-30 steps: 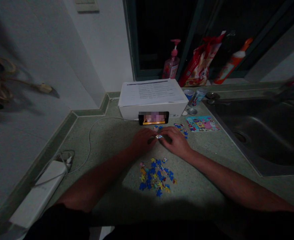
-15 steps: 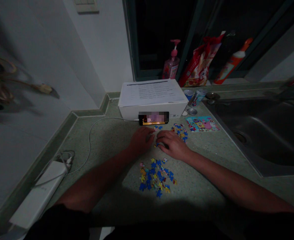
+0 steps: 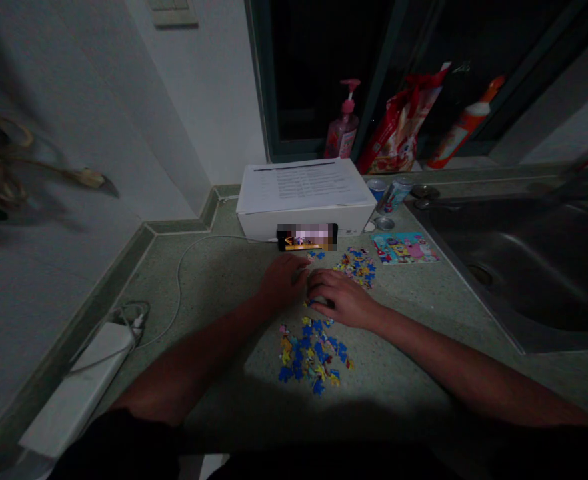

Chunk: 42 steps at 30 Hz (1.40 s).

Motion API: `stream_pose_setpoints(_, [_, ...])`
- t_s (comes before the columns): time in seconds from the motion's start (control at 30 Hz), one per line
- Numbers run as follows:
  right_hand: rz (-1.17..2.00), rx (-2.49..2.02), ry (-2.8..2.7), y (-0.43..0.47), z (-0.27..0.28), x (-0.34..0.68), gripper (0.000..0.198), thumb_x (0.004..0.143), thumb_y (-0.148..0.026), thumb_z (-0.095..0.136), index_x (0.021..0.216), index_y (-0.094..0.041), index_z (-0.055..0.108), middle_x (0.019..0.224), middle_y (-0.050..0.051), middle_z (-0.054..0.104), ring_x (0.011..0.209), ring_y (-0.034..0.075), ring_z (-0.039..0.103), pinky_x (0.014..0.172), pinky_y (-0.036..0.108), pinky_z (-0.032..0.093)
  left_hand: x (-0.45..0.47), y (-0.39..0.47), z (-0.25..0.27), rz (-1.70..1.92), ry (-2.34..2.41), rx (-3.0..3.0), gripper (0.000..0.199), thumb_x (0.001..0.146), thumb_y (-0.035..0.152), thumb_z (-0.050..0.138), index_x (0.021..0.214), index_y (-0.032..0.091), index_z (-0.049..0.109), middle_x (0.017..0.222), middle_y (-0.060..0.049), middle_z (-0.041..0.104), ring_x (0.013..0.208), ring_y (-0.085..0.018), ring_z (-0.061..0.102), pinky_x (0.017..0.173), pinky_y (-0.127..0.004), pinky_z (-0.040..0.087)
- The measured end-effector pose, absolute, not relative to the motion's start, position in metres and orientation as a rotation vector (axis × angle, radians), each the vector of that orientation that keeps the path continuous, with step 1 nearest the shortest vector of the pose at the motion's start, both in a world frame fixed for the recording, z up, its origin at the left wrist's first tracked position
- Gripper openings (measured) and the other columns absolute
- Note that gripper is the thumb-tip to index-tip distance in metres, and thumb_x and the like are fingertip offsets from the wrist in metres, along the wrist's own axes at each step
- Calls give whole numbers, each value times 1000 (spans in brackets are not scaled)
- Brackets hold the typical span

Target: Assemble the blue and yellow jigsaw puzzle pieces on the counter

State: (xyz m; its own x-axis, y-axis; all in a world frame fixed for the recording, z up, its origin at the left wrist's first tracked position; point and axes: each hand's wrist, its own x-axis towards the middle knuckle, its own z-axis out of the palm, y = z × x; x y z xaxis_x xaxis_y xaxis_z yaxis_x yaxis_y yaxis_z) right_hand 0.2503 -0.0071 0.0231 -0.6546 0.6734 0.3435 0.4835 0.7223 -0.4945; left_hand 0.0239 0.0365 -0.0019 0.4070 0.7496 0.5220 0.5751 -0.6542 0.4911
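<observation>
My right hand (image 3: 344,298) is bent low over the counter, its thumb and fingertips at a small puzzle piece (image 3: 307,303) that they partly cover. Just to its left, my left hand (image 3: 284,277) rests with curved fingers and thumb apart; I see nothing held in it. The two hands' fingertips nearly meet. Closer to me lies a loose pile of blue and yellow puzzle pieces (image 3: 314,353). A second cluster of pieces (image 3: 359,263) is beyond my right hand, and a few joined-looking pieces (image 3: 316,255) sit past my fingertips.
A phone (image 3: 307,239) on a cable leans against a white box (image 3: 304,220) with a printed sheet on top. A colourful picture card (image 3: 405,248) lies beside the sink (image 3: 504,333). Cans (image 3: 394,195) stand behind it. A white power strip (image 3: 79,387) is at left.
My right hand has moved slightly left and toward me, and the small piece at its fingertips has shifted the same way. My left hand has barely moved.
</observation>
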Motion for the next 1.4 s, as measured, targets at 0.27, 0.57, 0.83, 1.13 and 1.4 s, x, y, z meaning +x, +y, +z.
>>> stream_pose_setpoints(0.27, [577,-777,-2431,-7,28,250,14,103,-29,71,101,-36,83,109,6,82,117,31,76,105,54,61,23,37,-3,1071,1173,2420,22,101,16,64,120,23,75,114,-7,82,112,-24,77,105,-43,63])
stream_pose_setpoints(0.57, [234,-1169,-2282,27,4,268,34,101,-27,71,134,-24,76,144,18,74,136,40,69,116,69,55,23,38,-3,1081,1180,2450,22,101,14,66,120,23,75,108,-8,80,108,-26,77,101,-45,65])
stream_pose_setpoints(0.83, [242,-1150,-2315,26,3,268,34,104,-24,64,134,-32,78,137,13,78,128,38,73,113,66,56,23,36,0,1068,1165,2451,21,102,15,65,119,21,74,109,-8,80,108,-25,77,103,-42,64])
stream_pose_setpoints(1.13, [212,-1241,-2393,25,11,272,37,102,-11,57,126,-26,81,126,13,81,119,33,74,105,52,58,23,39,-4,1063,1159,2445,21,102,16,64,120,21,75,111,-7,81,109,-24,77,103,-41,63])
stream_pose_setpoints(1.4, [340,-1286,-2333,27,12,273,36,95,-10,62,121,-26,81,119,11,83,115,32,75,105,50,57,23,38,-3,1029,1145,2469,22,103,16,64,121,21,75,113,-7,81,111,-23,77,103,-40,63])
